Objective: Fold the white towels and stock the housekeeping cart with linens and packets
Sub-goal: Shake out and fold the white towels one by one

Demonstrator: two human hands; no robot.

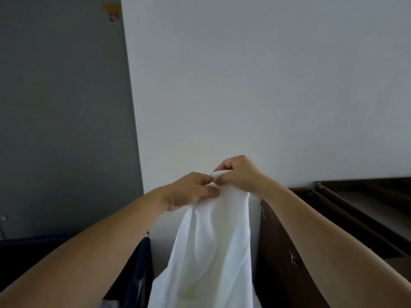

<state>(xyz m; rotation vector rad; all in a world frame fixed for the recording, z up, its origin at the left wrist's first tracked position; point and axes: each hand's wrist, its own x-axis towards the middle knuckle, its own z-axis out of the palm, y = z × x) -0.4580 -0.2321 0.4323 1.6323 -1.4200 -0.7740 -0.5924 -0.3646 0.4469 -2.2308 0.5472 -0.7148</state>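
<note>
Left hand [191, 190], right hand [239, 174] pinch towel [211, 245] edge

Left hand [191, 190]: is pinching the top edge of the white towel [213, 241] between thumb and curled fingers. Right hand [240, 174]: is gripping the same edge, almost touching the left. Forearms: bare, are reaching forward and converging.

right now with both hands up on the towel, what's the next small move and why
Probably slide the hands apart along the top edge: the left hand and right hand pinch the white towel close together, and it hangs bunched below.
</note>
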